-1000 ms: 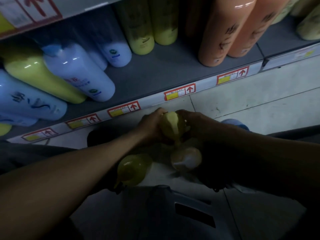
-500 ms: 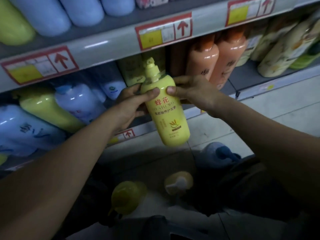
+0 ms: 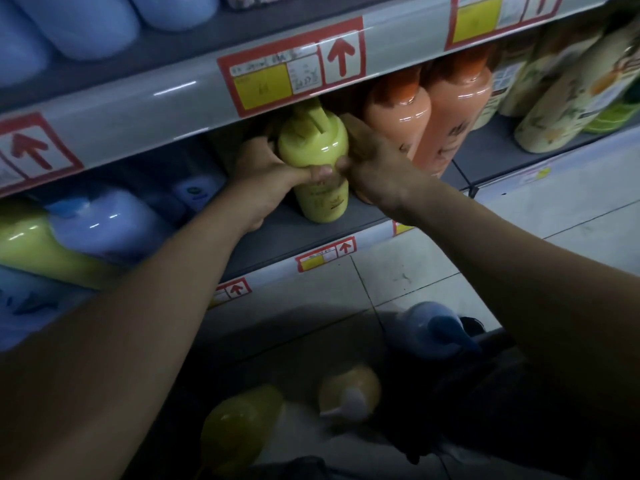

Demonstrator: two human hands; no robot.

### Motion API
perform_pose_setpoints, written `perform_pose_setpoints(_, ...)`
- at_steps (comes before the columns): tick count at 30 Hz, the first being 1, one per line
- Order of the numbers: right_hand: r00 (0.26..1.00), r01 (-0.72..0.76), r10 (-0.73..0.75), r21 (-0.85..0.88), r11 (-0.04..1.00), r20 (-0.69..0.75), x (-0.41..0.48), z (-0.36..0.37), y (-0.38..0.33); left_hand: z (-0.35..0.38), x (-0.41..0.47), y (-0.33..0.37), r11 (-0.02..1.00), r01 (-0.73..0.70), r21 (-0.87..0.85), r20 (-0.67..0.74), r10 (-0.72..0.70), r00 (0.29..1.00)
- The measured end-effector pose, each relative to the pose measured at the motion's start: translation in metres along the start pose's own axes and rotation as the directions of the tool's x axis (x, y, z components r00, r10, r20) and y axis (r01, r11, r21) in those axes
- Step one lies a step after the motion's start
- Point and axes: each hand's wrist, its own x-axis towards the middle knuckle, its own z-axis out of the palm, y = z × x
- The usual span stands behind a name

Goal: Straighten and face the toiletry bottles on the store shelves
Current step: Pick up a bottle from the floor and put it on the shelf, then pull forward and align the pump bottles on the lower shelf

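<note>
The price tag on the shelf rail bears a red up-arrow and a yellow block; its handwriting is too blurred for us to read. Directly below that tag the yellow bottle stands on the lower shelf, our left hand and right hand both wrapped round it, thumbs meeting over its unreadable label. Below and right of the tag stand orange bottles. Half a second ago we held the bottle before the shelf, label showing 蜂花
</note>
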Motion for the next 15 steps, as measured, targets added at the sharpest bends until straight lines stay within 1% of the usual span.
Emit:
perform_pose_setpoints(2,1.000,-0.023,0.023,0.005,1.000,0.001,0.002,0.001,0.006,0.002,0.004,-0.004,0.999,-0.005,0.039,-0.004,0.005,1.000)
perform_pose_setpoints(5,0.998,-0.058,0.058,-0.014,0.998,0.004,0.007,-0.001,0.008,0.000,0.008,-0.006,0.999,0.026,0.043,0.021,-0.027,0.999)
perform_pose_setpoints(8,0.998,-0.065,0.064,0.015,0.998,0.022,0.010,-0.001,0.013,0.001,0.007,-0.006,0.998,0.048,0.032,0.050,-0.049,0.998)
perform_pose_setpoints(10,0.998,-0.060,0.059,0.011,0.998,0.031,0.007,0.000,0.010,0.003,0.004,-0.004,0.998,0.029,0.051,0.056,-0.032,0.998)
perform_pose_setpoints(11,0.998,-0.054,0.054,-0.024,0.998,0.018,0.006,0.001,0.007,0.004,0.002,-0.003,0.997,0.022,0.075,0.054,-0.026,0.998)
perform_pose_setpoints(13,0.999,-0.035,0.031,-0.101,0.994,-0.040,0.001,0.004,0.005,0.005,-0.007,-0.002,0.989,0.051,0.138,0.017,-0.054,0.998)
perform_pose_setpoints(15,0.990,-0.020,-0.017,-0.255,0.967,-0.142,-0.013,0.008,0.003,0.009,-0.024,-0.005,0.973,0.085,0.212,-0.060,-0.074,0.995)
